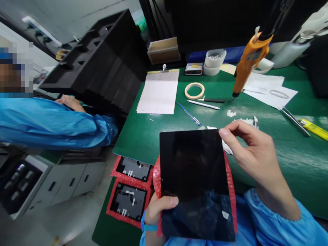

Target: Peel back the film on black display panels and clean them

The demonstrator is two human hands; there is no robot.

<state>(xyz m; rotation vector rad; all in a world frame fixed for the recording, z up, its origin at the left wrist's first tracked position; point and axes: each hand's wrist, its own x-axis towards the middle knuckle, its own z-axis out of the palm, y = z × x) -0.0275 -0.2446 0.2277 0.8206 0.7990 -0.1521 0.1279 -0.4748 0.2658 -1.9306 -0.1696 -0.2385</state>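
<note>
A dark glossy panel (194, 181) is held up over the front edge of the green table, with red bubble wrap (230, 188) showing behind both sides. My left hand (164, 206) grips its lower left side, the thumb on the glossy face and the other fingers hidden behind. At the panel's top right corner, the thumb and forefinger of my right hand (251, 147) pinch together on the corner. A small white sticker (225, 215) sits near the panel's lower right.
On the green table (143, 136) lie a clipboard (160, 92), tape roll (194, 91), pens, tweezers (294, 121) and yellow cutter (314, 129). An orange tool (248, 65) stands behind. Wrapped panels (129, 201) lie lower left. Another person's blue sleeve (51, 123) is at left.
</note>
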